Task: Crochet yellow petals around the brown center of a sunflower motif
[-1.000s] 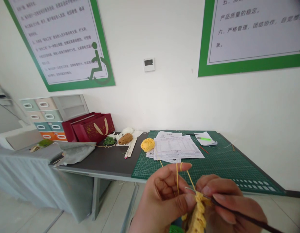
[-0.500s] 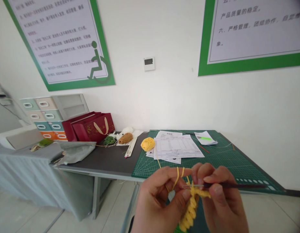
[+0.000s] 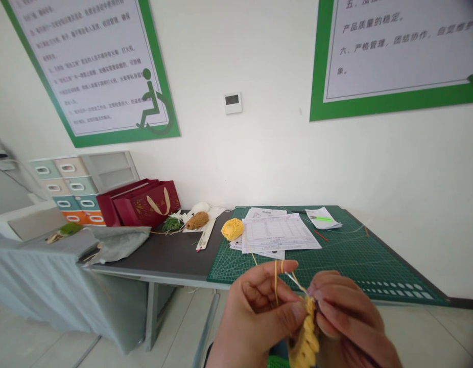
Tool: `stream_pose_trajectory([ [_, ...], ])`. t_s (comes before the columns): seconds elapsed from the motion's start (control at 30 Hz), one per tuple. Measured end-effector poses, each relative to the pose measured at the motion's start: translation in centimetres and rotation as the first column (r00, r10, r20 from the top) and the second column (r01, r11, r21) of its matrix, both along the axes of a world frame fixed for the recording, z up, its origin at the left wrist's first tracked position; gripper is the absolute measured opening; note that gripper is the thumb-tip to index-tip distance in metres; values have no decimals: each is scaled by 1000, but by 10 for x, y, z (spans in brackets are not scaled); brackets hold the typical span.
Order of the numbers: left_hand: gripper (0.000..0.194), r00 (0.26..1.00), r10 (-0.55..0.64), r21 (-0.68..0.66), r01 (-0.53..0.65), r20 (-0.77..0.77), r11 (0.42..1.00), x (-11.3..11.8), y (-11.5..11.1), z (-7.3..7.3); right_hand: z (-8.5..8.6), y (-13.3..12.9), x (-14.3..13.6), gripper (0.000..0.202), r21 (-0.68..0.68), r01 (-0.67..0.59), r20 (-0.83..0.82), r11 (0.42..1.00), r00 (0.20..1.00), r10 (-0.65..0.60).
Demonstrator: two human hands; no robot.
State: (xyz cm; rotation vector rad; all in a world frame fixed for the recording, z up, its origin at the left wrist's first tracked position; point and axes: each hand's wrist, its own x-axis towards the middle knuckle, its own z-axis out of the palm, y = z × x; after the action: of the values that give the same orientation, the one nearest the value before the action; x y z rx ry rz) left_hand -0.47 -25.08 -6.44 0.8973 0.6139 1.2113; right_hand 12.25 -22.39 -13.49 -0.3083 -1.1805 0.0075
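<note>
Yellow crochet piece (image 3: 307, 340): chunky, ridged stitches, hanging in a narrow strip below the fingertips.
Left hand (image 3: 255, 312): thumb and fingers pinched on the piece's top edge; index finger stretched sideways, yellow yarn (image 3: 276, 283) looped round it.
Right hand (image 3: 347, 312): fingers bent and closed round the hook, its handle mostly hidden.
Hook (image 3: 294, 280): slim, shiny metal, slanting up towards the left index finger.
Cutting mat (image 3: 347, 255): flat, green, gridded, on the dark surface (image 3: 171, 253).
Yellow yarn ball (image 3: 232, 229): soft, rounded, beside smooth white papers (image 3: 280, 232).
Brown yarn ball (image 3: 197, 220): oval, fuzzy, near tangled green yarn (image 3: 172, 223).
Gift bags (image 3: 148, 204): stiff, deep red, the front one with a pale looped handle.
</note>
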Motion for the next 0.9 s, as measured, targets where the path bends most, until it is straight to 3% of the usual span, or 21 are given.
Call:
stream_pose_trajectory([
  [0.1,46,999,-42,39,41,20,998,-2,1,1,14,-1,-9,6,-92,-252,-136,963,962,238],
  [0.2,41,1000,2,69,-2,8,998,-2,-1,5,23,-7,-10,10,-206,-394,-177,896,915,362],
  [0.57,37,988,135,92,-129,-71,987,-2,-4,8,23,-10,-1,6,-210,-357,-114,910,934,340],
  [0.77,33,990,117,95,-109,-75,989,-1,-6,8,24,-11,-3,14,-250,-495,-230,832,865,446],
  [0.9,31,989,124,96,-117,-81,989,-2,-6,8,29,-10,0,13,-232,-512,-202,827,857,473],
])
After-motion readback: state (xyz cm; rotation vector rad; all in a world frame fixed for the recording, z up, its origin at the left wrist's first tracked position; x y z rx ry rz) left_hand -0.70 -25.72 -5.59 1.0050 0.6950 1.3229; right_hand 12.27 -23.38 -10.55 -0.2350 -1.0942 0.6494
